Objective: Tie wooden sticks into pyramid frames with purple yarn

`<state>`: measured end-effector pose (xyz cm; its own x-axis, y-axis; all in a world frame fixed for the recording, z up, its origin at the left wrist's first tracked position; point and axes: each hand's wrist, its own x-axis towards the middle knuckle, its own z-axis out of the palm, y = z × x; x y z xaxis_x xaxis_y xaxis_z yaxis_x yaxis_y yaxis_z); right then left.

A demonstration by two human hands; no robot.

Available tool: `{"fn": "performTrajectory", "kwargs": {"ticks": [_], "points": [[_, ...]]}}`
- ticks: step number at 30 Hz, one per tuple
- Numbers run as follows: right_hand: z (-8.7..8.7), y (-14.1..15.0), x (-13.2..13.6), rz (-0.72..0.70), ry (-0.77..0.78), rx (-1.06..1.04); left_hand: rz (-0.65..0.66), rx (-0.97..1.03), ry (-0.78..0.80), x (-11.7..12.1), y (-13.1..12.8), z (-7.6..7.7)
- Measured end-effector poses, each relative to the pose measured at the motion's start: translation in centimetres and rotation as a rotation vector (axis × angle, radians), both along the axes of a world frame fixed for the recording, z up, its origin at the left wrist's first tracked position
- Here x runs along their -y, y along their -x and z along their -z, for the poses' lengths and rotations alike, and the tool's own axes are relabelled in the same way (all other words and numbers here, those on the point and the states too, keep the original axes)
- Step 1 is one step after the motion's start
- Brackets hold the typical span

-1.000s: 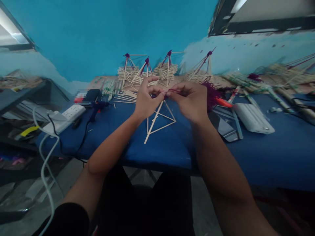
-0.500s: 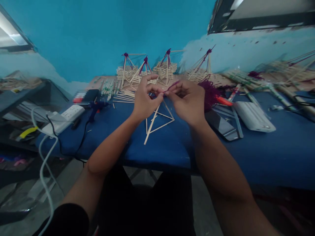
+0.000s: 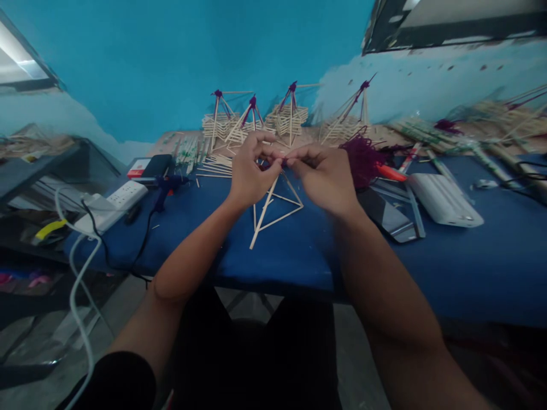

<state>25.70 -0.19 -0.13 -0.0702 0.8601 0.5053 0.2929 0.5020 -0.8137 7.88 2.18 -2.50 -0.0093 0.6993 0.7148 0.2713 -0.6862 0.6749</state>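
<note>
Two bare hands pinch purple yarn [image 3: 284,162] at the top of a thin-stick frame [image 3: 280,218].
The blue table [image 3: 282,262] runs across beneath a turquoise wall [image 3: 171,57]. Over it, the right hand [image 3: 327,173] has thumb and forefinger closed on the yarn, its other fingers curled; the left hand [image 3: 254,171] pinches the same yarn, fingers bent and slightly spread. The frame stands between and below them — its top hidden by the fingers. Just beside the right hand lies a tangled yarn heap [image 3: 359,159], also purple.
</note>
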Motion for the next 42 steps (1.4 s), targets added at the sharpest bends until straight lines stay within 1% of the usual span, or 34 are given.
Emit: {"fn": "performTrajectory", "kwargs": {"ticks": [4, 7, 9, 11, 19, 24, 27, 30, 36, 39, 42], "points": [[-0.1, -0.2, -0.4, -0.119, 0.192, -0.192, -0.022, -0.046, -0.039, 0.4, -0.1, -0.2], [-0.2, 0.0, -0.5, -0.226, 0.322, -0.343, -0.016, -0.037, -0.052, 0.5, -0.2, -0.1], [-0.2, 0.0, -0.5, -0.289, 0.385, -0.396, -0.020, -0.029, -0.049, 0.5, -0.2, 0.0], [-0.1, 0.0, -0.6, -0.311, 0.413, -0.420, -0.030, -0.025, -0.044, 0.7, -0.3, 0.0], [0.2, -0.4, -0.7, -0.295, 0.348, -0.498, -0.055, -0.028, -0.013, 1.0, -0.3, -0.2], [0.3, -0.1, -0.7, -0.284, 0.326, -0.528, -0.024, -0.062, -0.047, 1.3, -0.2, -0.5], [0.4, -0.1, -0.9, -0.263, 0.325, -0.520, -0.001, -0.054, -0.056, 1.4, -0.3, -0.5], [0.4, -0.1, -1.0, -0.237, 0.310, -0.498, -0.005, -0.057, -0.063, 1.3, -0.2, -0.4], [0.1, 0.2, -0.6, -0.208, 0.271, -0.486, -0.106, -0.169, -0.164, 1.5, 0.1, -0.9], [0.0, 0.3, -0.4, -0.186, 0.266, -0.463, -0.152, -0.201, -0.151, 1.7, 0.2, -1.3], [-0.2, 0.0, -0.6, -0.133, 0.250, -0.432, -0.182, -0.188, -0.112, 1.4, 0.7, -1.7]]}}
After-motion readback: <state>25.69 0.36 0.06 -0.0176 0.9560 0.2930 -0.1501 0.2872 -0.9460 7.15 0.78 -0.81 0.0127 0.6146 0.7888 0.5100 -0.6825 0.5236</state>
